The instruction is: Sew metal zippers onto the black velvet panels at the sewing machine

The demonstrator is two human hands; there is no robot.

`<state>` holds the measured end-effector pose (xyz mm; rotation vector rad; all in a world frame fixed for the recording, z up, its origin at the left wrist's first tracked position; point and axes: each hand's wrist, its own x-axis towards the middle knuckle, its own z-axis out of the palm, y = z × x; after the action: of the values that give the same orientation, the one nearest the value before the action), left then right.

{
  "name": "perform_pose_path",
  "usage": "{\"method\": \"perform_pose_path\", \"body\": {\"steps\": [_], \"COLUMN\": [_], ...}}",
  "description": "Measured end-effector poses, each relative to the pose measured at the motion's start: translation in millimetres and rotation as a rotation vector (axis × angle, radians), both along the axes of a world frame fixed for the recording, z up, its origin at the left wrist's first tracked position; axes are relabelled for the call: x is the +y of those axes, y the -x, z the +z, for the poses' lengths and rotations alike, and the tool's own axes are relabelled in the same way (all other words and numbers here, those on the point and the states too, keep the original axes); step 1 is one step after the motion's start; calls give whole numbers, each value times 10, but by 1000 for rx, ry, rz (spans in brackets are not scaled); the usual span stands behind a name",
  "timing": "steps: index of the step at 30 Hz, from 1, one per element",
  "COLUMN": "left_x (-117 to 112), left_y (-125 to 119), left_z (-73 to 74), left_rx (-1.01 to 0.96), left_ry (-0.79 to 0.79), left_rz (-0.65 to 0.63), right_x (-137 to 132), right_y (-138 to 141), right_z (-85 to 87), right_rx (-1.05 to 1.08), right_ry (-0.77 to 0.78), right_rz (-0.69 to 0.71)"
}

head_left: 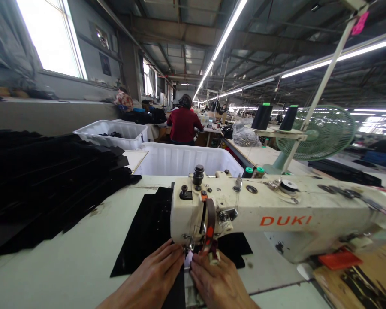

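A black fabric piece (144, 231) lies under the head of a white sewing machine (244, 214) marked DUKI, and part of it shows to the right of the needle area. My left hand (156, 270) is closed on the fabric just left of the presser foot, fingers together and pointing at the needle. On the other side, my right hand (215, 277) has its fingertips pinched on the fabric close to the foot. Machine parts cover some of its fingers. A small pale patch (188, 259) shows between the hands; what it is I cannot make out.
A large stack of black fabric pieces (51, 180) covers the left of the table. Behind the machine stand white plastic bins (189, 156) (116, 128). Thread cones (262, 116) and a green fan (317, 133) are at the right. A person in red (182, 124) sits ahead.
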<state>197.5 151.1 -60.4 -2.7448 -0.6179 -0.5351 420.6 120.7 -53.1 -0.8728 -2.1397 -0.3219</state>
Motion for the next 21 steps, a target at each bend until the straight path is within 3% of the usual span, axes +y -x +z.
{"method": "perform_pose_path", "body": {"steps": [9,12,16,18,21], "left_x": [3,-47,-85,-14,231], "left_y": [-13,-58,-27,29,66], "left_z": [0,151,446,552,610], "left_rx": [-38,-129,-217,-243,-239], "left_ry": [5,12,257,333,302], "left_rz": [-23,-25,53,111,178], "right_x": [-23,-45,-81,-103,-123], "right_y": [4,4,-1,-4,-1], "right_z": [-1,1,44,61,73], "right_rx": [27,24,-22,-37,-60], "right_ry": [-1,27,84,98,100], "right_rz": [-9,-15,-25,-37,-54]}}
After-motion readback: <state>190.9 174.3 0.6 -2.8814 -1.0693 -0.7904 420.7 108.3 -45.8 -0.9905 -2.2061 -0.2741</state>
